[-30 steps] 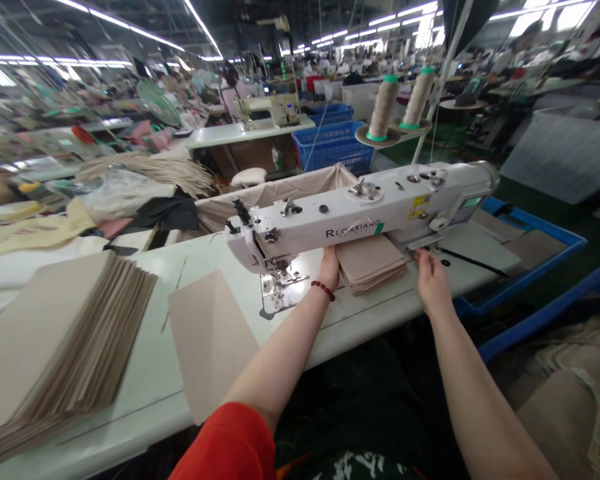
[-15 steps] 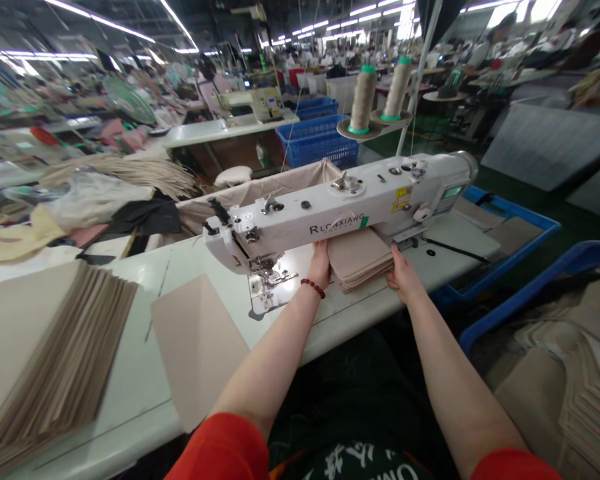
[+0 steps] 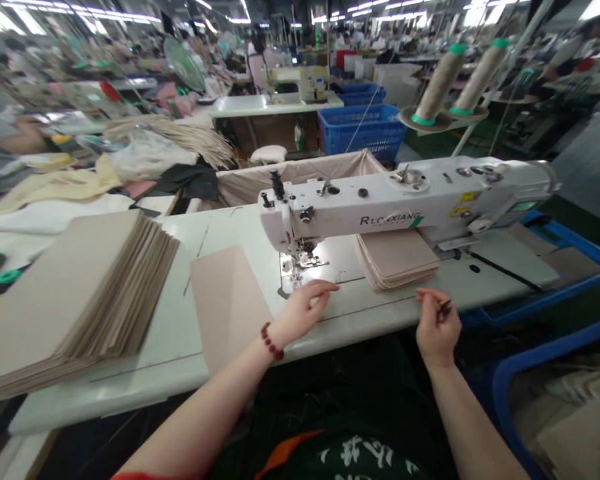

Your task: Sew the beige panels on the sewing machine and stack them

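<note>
My left hand (image 3: 305, 310) hovers over the table just in front of the needle area of a white sewing machine (image 3: 395, 207), fingers apart and holding nothing. My right hand (image 3: 437, 327) is closed around a small dark tool (image 3: 445, 309) at the table's front edge. Between and beyond the hands, a stack of beige panels (image 3: 397, 260) lies partly under the machine's arm, touched by neither hand. One single beige panel (image 3: 230, 300) lies flat left of the needle. Farther left stands a tall pile of beige panels (image 3: 80, 280).
Two thread cones (image 3: 439, 83) stand behind the machine. Blue baskets (image 3: 363, 130) are farther back. A blue-rimmed bin (image 3: 503, 387) with beige pieces sits at the lower right. Fabric scraps (image 3: 70, 183) cover the back left, where a person's arm (image 3: 15, 137) shows.
Both hands have let go of the beige stack and drawn back toward the front edge. The small dark tool now shows in my right hand. The view has turned left.
</note>
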`<action>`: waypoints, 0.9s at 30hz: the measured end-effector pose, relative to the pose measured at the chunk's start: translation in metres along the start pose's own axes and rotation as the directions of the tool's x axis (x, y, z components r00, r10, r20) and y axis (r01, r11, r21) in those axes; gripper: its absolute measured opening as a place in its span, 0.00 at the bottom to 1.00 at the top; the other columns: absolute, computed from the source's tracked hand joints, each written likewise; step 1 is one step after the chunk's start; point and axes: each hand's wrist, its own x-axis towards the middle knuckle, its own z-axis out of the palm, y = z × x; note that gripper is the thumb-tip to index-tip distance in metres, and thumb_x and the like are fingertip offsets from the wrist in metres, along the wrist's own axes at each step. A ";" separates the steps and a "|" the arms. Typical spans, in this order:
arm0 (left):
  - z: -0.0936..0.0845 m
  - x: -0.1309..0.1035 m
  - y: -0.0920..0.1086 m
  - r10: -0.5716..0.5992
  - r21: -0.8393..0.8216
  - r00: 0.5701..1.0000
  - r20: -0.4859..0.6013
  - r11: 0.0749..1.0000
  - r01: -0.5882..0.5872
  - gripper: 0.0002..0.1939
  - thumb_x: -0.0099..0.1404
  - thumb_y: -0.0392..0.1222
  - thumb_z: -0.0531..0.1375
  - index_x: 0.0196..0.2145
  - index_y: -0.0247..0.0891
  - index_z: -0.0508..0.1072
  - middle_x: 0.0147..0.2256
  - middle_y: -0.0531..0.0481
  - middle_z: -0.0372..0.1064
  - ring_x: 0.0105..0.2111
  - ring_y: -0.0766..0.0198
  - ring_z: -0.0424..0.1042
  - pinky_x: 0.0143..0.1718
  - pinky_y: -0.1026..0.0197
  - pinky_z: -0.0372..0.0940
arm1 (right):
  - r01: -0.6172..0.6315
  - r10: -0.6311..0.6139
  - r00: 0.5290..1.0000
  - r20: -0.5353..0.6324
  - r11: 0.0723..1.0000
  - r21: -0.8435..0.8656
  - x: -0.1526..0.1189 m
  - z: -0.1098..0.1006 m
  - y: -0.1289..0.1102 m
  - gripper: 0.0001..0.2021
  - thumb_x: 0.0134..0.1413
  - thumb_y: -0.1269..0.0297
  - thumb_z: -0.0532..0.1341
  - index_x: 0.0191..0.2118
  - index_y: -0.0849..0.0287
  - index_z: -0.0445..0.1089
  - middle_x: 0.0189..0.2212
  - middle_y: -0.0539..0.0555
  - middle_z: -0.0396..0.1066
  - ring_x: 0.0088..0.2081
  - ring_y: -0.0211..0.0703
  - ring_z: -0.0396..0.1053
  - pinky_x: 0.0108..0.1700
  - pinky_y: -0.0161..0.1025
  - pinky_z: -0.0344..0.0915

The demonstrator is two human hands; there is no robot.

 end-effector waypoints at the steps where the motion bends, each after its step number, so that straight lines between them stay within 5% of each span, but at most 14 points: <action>1: -0.030 -0.016 -0.011 0.088 0.230 0.992 -0.085 0.971 -0.067 0.15 0.68 0.45 0.56 0.50 0.42 0.76 0.55 0.44 0.68 0.59 0.52 0.63 0.65 0.51 0.50 | 0.050 -0.050 0.999 -0.003 0.998 0.041 -0.008 0.011 -0.012 0.19 0.65 0.54 0.46 0.50 0.52 0.70 0.40 0.60 0.73 0.39 0.52 0.73 0.38 0.47 0.70; 4: -0.118 -0.052 -0.047 0.144 0.653 0.926 -0.350 0.746 0.131 0.27 0.68 0.48 0.55 0.61 0.34 0.66 0.64 0.39 0.55 0.67 0.45 0.48 0.67 0.44 0.41 | 0.271 -0.304 0.902 0.305 0.951 0.148 -0.010 0.057 -0.055 0.17 0.63 0.62 0.50 0.53 0.48 0.69 0.49 0.55 0.73 0.48 0.48 0.72 0.48 0.44 0.70; 7: -0.162 -0.082 -0.072 0.054 0.760 0.922 -0.382 0.586 0.281 0.35 0.68 0.52 0.54 0.65 0.29 0.57 0.67 0.35 0.49 0.68 0.42 0.42 0.66 0.42 0.41 | 0.437 -0.397 0.724 0.564 0.897 0.071 0.010 0.106 -0.092 0.25 0.61 0.66 0.51 0.63 0.45 0.61 0.62 0.48 0.63 0.54 0.48 0.69 0.48 0.44 0.70; 10: -0.146 -0.109 -0.074 0.067 0.816 0.952 -0.298 0.535 0.218 0.31 0.71 0.52 0.50 0.67 0.35 0.56 0.66 0.39 0.51 0.68 0.46 0.45 0.66 0.45 0.43 | 0.552 -0.383 0.636 0.670 0.833 -0.048 0.033 0.142 -0.113 0.28 0.60 0.67 0.52 0.66 0.44 0.56 0.66 0.45 0.55 0.54 0.50 0.69 0.45 0.45 0.71; 14: -0.103 -0.127 -0.057 0.069 0.852 0.976 -0.205 0.504 0.143 0.30 0.71 0.52 0.52 0.67 0.46 0.55 0.63 0.43 0.58 0.62 0.44 0.54 0.63 0.43 0.48 | 0.622 -0.372 0.601 0.707 0.773 -0.123 0.045 0.161 -0.111 0.29 0.60 0.67 0.52 0.67 0.43 0.54 0.66 0.45 0.56 0.52 0.50 0.71 0.44 0.45 0.71; 18: -0.099 -0.114 -0.049 0.080 0.867 0.994 -0.080 0.498 0.030 0.34 0.67 0.57 0.58 0.66 0.48 0.57 0.60 0.41 0.60 0.59 0.44 0.58 0.61 0.40 0.50 | 0.638 -0.359 0.613 0.704 0.750 -0.174 0.043 0.159 -0.101 0.28 0.61 0.65 0.53 0.67 0.47 0.55 0.66 0.47 0.57 0.52 0.50 0.71 0.44 0.45 0.72; 22: -0.106 -0.087 -0.050 0.103 0.866 0.993 0.061 0.489 -0.104 0.27 0.68 0.57 0.56 0.61 0.45 0.64 0.68 0.46 0.46 0.67 0.46 0.43 0.66 0.41 0.40 | 0.621 -0.337 0.652 0.679 0.752 -0.223 0.039 0.159 -0.098 0.27 0.61 0.65 0.53 0.66 0.49 0.57 0.65 0.49 0.58 0.54 0.49 0.69 0.45 0.44 0.71; 27: -0.098 -0.064 -0.047 0.079 0.848 0.979 0.186 0.491 -0.200 0.39 0.66 0.62 0.57 0.69 0.47 0.50 0.68 0.49 0.46 0.69 0.49 0.41 0.68 0.40 0.29 | 0.607 -0.327 0.669 0.668 0.759 -0.237 0.039 0.160 -0.100 0.27 0.61 0.65 0.53 0.66 0.48 0.56 0.65 0.50 0.59 0.52 0.48 0.70 0.44 0.43 0.71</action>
